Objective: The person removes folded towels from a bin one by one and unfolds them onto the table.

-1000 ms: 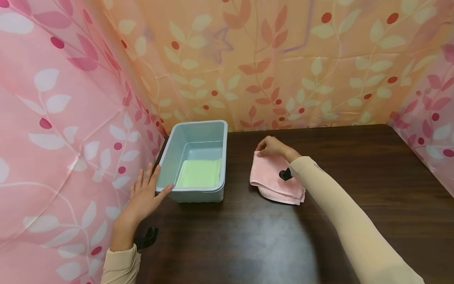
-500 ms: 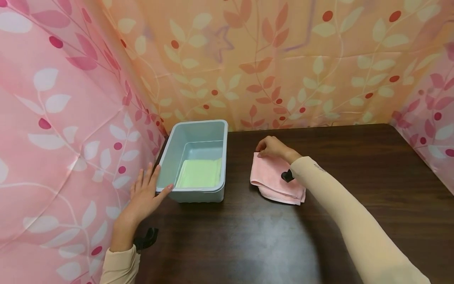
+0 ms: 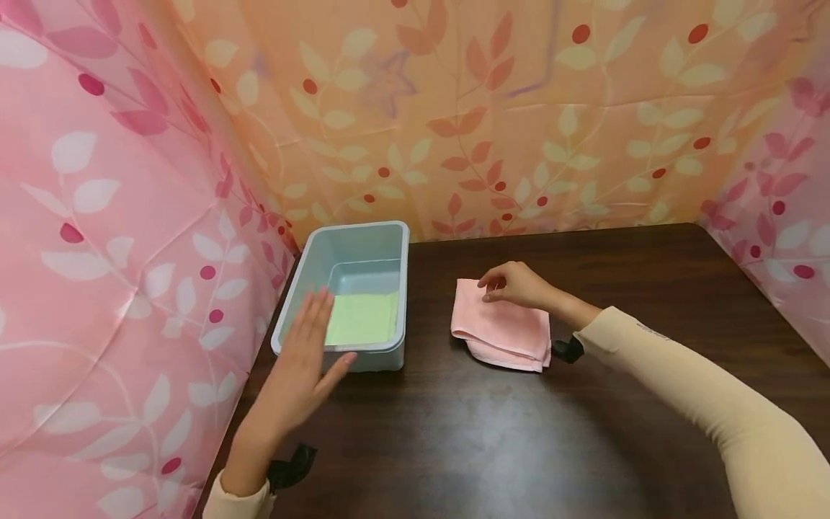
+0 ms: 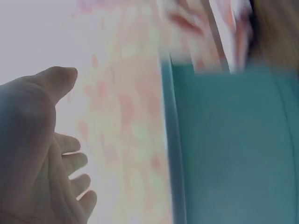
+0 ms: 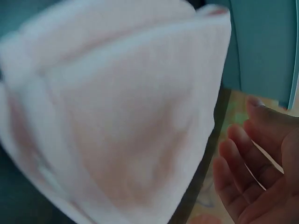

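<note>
A folded pink towel (image 3: 499,328) lies on the dark table right of centre, and in the right wrist view the towel (image 5: 126,112) fills much of the frame. My right hand (image 3: 519,285) hovers over its far edge, fingers loosely bent and apart from the thumb, gripping nothing. To the left stands a light blue-grey plastic basin (image 3: 403,288) with a folded pale green towel (image 3: 363,317) on its bottom. My left hand (image 3: 301,367) is in front of the basin's near left corner, fingers straight, overlapping the rim. In the left wrist view the left hand (image 4: 32,140) appears beside the basin wall (image 4: 174,140).
The dark wooden table (image 3: 454,440) spans the front and right. A pink floral curtain (image 3: 117,288) hangs close along the left, a peach one (image 3: 467,122) behind, and another pink one (image 3: 787,187) at the right. Each wrist carries a small black mount.
My right hand has let go of the pink towel's far left corner and shifted right. The left hand has come off the basin rim, moving right and nearer. The head view has turned slightly.
</note>
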`<state>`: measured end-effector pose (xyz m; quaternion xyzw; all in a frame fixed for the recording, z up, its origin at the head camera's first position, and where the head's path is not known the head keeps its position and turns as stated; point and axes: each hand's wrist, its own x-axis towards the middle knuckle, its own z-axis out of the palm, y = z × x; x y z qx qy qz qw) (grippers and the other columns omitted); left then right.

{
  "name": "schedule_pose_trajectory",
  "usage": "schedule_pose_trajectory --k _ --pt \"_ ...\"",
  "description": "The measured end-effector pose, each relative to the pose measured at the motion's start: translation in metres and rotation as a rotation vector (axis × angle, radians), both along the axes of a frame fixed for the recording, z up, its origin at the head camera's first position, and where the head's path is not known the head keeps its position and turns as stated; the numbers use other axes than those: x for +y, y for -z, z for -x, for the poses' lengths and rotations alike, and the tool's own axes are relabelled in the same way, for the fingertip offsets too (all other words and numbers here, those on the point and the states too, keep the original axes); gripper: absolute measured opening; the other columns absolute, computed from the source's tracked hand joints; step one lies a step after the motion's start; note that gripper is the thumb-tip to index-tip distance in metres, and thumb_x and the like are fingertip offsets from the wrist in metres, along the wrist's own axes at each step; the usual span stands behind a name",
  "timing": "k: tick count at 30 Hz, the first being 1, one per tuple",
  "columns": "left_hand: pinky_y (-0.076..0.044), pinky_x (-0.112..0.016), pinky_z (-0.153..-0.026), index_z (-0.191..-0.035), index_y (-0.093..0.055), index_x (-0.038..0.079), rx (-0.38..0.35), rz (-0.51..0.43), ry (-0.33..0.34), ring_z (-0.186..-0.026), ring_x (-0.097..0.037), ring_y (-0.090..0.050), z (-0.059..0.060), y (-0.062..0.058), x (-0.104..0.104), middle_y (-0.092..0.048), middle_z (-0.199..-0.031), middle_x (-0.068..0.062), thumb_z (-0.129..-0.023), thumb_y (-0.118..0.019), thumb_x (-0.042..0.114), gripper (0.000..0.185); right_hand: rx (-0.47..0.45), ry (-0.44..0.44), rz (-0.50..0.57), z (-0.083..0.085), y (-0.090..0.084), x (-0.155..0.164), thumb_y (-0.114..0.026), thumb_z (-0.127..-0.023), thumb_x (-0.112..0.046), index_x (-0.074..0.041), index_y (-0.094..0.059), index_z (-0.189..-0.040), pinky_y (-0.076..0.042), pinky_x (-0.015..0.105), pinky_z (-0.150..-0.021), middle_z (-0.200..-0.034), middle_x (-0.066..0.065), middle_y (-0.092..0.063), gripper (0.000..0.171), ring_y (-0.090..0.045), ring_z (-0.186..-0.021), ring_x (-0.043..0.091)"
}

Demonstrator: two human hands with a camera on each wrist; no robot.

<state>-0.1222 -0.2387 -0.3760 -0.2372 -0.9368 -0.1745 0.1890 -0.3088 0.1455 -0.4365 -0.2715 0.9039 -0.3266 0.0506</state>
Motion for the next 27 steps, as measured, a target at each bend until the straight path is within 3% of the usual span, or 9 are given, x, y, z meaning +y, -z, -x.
schedule_pose_trajectory --k 3,5,8,10,13,16,20,27 --pt "-0.002 -0.029 -0.128 -0.159 -0.016 0.009 0.013 0.050 0.141 -0.156 -0.030 -0.012 -0.011 0.001 0.035 -0.015 -0.168 -0.009 -0.099 -0.052 0.049 0.080 0.006 -0.028 0.014 -0.023 0.002 0.004 -0.081 -0.081 -0.015 -0.004 -0.075 -0.108 -0.049 0.022 -0.067 -0.086 0.003 -0.073 0.030 -0.064 -0.078 0.014" --pt "-0.012 -0.034 -0.128 -0.159 -0.018 0.009 0.007 0.100 0.241 -0.156 -0.028 -0.013 -0.016 0.009 0.059 -0.015 -0.168 -0.007 -0.099 -0.053 0.048 0.079 0.014 -0.031 0.014 -0.037 0.005 0.007 -0.081 -0.081 -0.016 -0.004 -0.074 -0.110 -0.051 0.023 -0.068 -0.089 0.005 -0.075 0.032 -0.066 -0.080 0.016" --pt "-0.025 -0.040 -0.124 -0.160 -0.014 0.013 -0.050 0.186 0.367 -0.157 -0.024 -0.011 -0.018 0.030 0.087 -0.010 -0.169 -0.003 -0.098 -0.055 0.047 0.081 0.071 -0.026 -0.036 -0.056 0.014 0.014 -0.084 -0.078 -0.018 -0.002 -0.073 -0.113 -0.055 0.031 -0.074 -0.097 0.008 -0.075 0.040 -0.068 -0.086 0.022" --pt "-0.030 -0.043 -0.122 -0.160 -0.010 0.014 -0.107 0.238 0.412 -0.157 -0.023 -0.010 -0.014 0.047 0.100 -0.006 -0.169 0.000 -0.098 -0.054 0.047 0.083 0.125 -0.021 -0.100 -0.066 0.020 0.018 -0.086 -0.075 -0.021 -0.002 -0.073 -0.114 -0.057 0.039 -0.080 -0.104 0.011 -0.074 0.046 -0.068 -0.093 0.027" --pt "-0.028 -0.043 -0.123 -0.161 -0.006 0.017 -0.208 0.275 0.412 -0.158 -0.023 -0.007 -0.003 0.067 0.111 -0.003 -0.170 0.001 -0.098 -0.055 0.048 0.085 0.196 -0.022 -0.195 -0.078 0.030 0.025 -0.089 -0.070 -0.027 -0.002 -0.072 -0.115 -0.054 0.048 -0.089 -0.112 0.012 -0.071 0.054 -0.065 -0.104 0.031" --pt "-0.028 -0.047 -0.123 -0.161 -0.008 0.017 -0.259 0.280 0.382 -0.158 -0.025 -0.007 0.008 0.079 0.114 -0.007 -0.169 -0.003 -0.098 -0.056 0.046 0.085 0.253 -0.042 -0.239 -0.084 0.039 0.033 -0.091 -0.067 -0.028 -0.002 -0.072 -0.115 -0.053 0.049 -0.091 -0.115 0.013 -0.068 0.058 -0.062 -0.108 0.033" --pt "-0.029 -0.051 -0.121 -0.160 -0.010 0.015 -0.274 0.276 0.372 -0.157 -0.029 -0.008 0.019 0.087 0.115 -0.011 -0.169 -0.007 -0.098 -0.057 0.045 0.084 0.320 -0.072 -0.246 -0.086 0.047 0.045 -0.090 -0.066 -0.022 -0.001 -0.072 -0.115 -0.052 0.049 -0.092 -0.118 0.014 -0.066 0.056 -0.060 -0.111 0.033" --pt "-0.026 -0.049 -0.123 -0.161 -0.008 0.017 -0.306 0.306 0.344 -0.158 -0.028 -0.005 0.028 0.095 0.119 -0.005 -0.170 -0.004 -0.099 -0.053 0.049 0.083 0.319 -0.125 -0.246 -0.081 0.049 0.063 -0.089 -0.068 -0.019 -0.002 -0.070 -0.119 -0.051 0.051 -0.095 -0.123 0.015 -0.064 0.057 -0.059 -0.115 0.033"
